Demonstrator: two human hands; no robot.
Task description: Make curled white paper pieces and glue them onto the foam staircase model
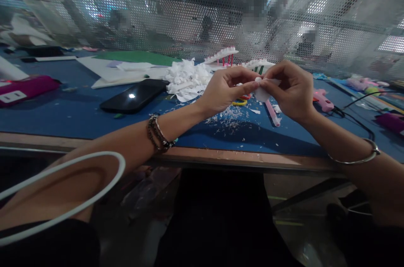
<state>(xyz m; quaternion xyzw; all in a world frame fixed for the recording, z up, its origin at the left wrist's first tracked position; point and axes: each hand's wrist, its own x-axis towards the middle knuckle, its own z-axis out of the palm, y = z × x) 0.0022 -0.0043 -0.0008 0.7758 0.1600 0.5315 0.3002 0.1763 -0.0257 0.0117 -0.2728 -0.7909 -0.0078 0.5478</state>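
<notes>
Both hands meet above the blue table (195,132), pinching one small piece of white paper (261,93) between them. My left hand (222,90) grips its left side with thumb and forefinger. From the right, my right hand (292,88) holds the other side, fingers curled. Tiny white paper scraps (232,116) lie scattered on the table below. A pink stick-like tool (272,112) rests just beneath the hands, close to yellow-handled scissors (240,102) partly hidden behind my left hand.
Left of the hands is a heap of white paper pieces (186,77), beside a black phone (134,96). White sheets (104,69) and a green sheet (135,57) lie farther back. A pink glue gun (323,100) with a black cord sits right. A perforated metal screen (176,18) stands behind.
</notes>
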